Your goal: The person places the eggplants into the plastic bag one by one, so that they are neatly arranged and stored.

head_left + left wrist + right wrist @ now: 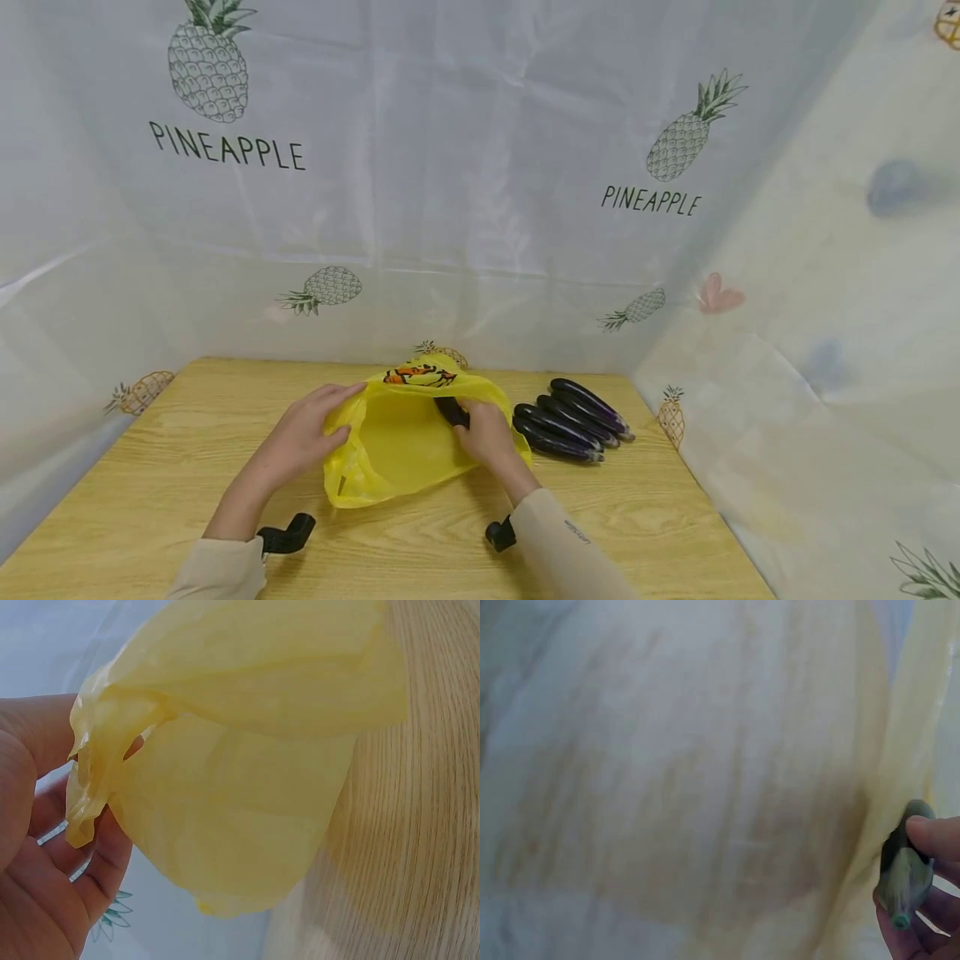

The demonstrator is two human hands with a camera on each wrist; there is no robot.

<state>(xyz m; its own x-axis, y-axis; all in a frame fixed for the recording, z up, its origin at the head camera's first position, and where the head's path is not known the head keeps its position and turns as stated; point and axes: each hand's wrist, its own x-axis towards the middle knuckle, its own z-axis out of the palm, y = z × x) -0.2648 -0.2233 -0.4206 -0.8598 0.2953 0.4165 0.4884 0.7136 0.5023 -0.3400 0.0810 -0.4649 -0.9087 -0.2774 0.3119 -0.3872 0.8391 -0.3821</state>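
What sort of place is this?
Probably a makeshift booth set up for filming or practice, though I can't be sure. Pale sheeting printed with pineapples surrounds a wood-grain table, where dark eggplants lie beside a yellow plastic bag.

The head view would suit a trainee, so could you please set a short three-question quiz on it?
1. True or false: the left hand holds the edge of the bag.
2. What does the right hand hold: A) a bowl, B) an eggplant, C) a spoon?
3. Fill the gap: in the head view, the eggplants on the table lie to the ____ of the bag's opening.

Key: 1. True. 2. B. 3. right.
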